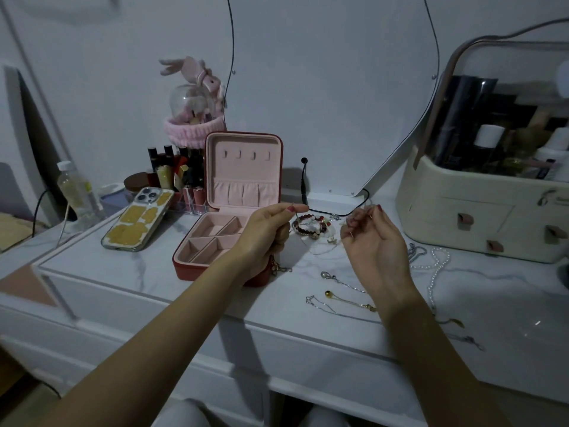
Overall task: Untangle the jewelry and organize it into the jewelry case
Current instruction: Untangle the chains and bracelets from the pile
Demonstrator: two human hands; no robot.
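White marble-patterned dressing table (154,272) carries an open red jewelry case (215,241), a phone (138,223) and a plastic bottle (77,189) to the left of it. Beaded bracelets (311,228) lie right of the case; loose thin chains (345,291) and a pearl necklace (437,266) lie nearer the front. A cream cosmetics box (480,211) stands at the right.
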